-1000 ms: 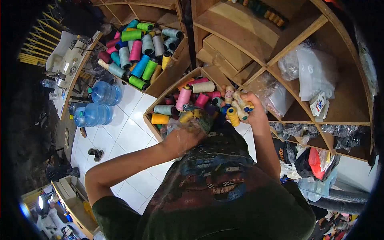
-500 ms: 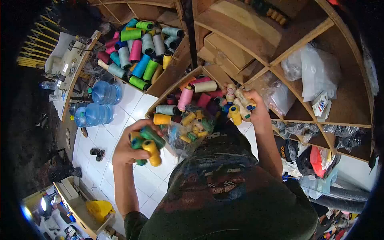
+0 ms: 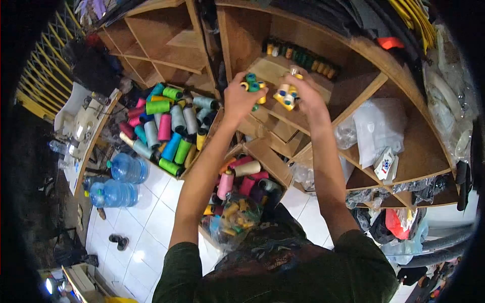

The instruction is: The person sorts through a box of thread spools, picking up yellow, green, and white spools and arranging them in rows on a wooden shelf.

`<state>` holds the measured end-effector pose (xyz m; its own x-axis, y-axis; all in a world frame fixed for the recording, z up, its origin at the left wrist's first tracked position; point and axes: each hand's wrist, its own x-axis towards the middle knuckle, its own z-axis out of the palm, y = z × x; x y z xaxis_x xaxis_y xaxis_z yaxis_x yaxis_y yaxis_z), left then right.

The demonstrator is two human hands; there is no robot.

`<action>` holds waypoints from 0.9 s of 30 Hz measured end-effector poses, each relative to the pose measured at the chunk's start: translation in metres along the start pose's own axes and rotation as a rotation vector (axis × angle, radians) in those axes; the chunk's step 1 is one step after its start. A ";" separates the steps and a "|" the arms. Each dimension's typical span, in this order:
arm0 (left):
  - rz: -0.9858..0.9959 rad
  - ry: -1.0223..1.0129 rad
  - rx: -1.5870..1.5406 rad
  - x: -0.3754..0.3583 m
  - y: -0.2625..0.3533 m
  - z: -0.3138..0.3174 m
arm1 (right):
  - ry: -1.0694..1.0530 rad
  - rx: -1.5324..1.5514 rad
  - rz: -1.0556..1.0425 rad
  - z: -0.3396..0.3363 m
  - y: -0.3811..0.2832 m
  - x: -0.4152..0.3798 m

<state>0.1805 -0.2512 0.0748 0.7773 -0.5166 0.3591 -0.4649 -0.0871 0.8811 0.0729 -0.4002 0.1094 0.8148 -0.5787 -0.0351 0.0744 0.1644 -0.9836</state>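
Observation:
Both my hands are raised in front of an upper shelf compartment [image 3: 283,38]. My left hand [image 3: 237,101] is closed around several small green and yellow thread spools [image 3: 253,87], their ends facing the shelf. Beside it, my right hand [image 3: 305,93] grips several yellow and cream thread spools [image 3: 287,96]. A small gap separates the two bunches. Farther back in the compartment stands a row of small spools [image 3: 303,61], green, amber and dark. Below my arms, a clear plastic bag [image 3: 240,214] of small spools lies on the carton of larger thread cones [image 3: 247,169].
A second carton [image 3: 209,134] at the left is heaped with colourful thread cones. Large blue water bottles [image 3: 121,194] sit on the tiled floor [image 3: 151,222]. Wooden shelf dividers [image 3: 361,101] and plastic packets [image 3: 379,126] are at the right.
Both hands have moved up and forward from over the lower carton to the upper shelf compartment, still holding the spools. The view has shifted, showing more of the shelf.

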 end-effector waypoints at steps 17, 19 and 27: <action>0.232 -0.265 0.423 0.082 -0.076 0.075 | 0.048 -1.217 -0.023 -0.039 0.078 0.101; 0.102 -0.342 0.321 0.086 -0.082 0.077 | 0.026 -1.152 -0.094 -0.044 0.076 0.098; 0.311 -0.205 0.083 0.086 -0.099 0.074 | 0.170 -1.026 -0.247 -0.037 0.063 0.084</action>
<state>0.2624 -0.3503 -0.0043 0.4961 -0.6884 0.5292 -0.7048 0.0366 0.7085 0.1242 -0.4679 0.0375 0.7466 -0.6209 0.2390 -0.3574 -0.6773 -0.6430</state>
